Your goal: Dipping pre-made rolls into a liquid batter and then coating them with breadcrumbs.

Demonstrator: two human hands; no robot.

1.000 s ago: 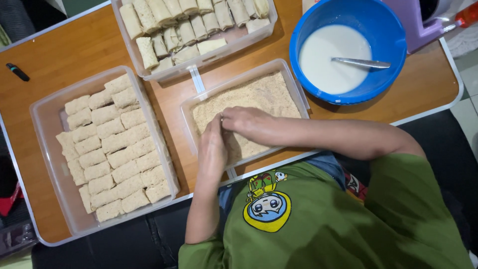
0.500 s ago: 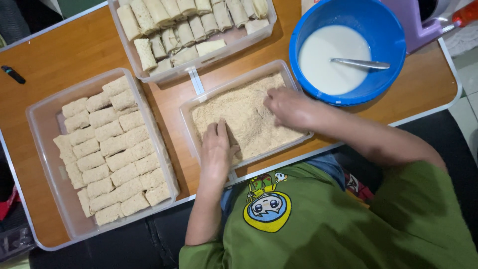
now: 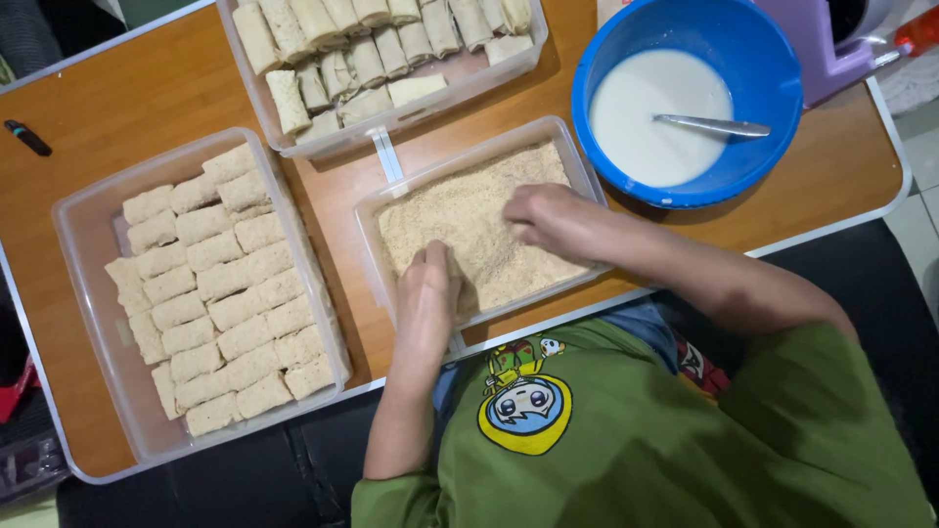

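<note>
A clear tub (image 3: 370,210) of tan breadcrumbs (image 3: 469,210) sits in the middle of the wooden table. My left hand (image 3: 427,284) lies in the crumbs at the tub's near edge with its fingers curled down, and what is under it is hidden. My right hand (image 3: 548,217) rests palm down on the crumbs toward the tub's right side, fingertips touching them and holding nothing that I can see.
A large clear tub (image 3: 73,210) on the left holds several crumb-coated rolls (image 3: 220,284). Another tub (image 3: 460,73) at the back holds several plain pale rolls (image 3: 362,49). A blue bowl (image 3: 773,59) of white batter with a spoon (image 3: 714,125) stands at the right. A black pen (image 3: 26,137) lies far left.
My right hand has left my left hand and slid right across the crumbs. My left hand has stayed at the tub's near edge.
</note>
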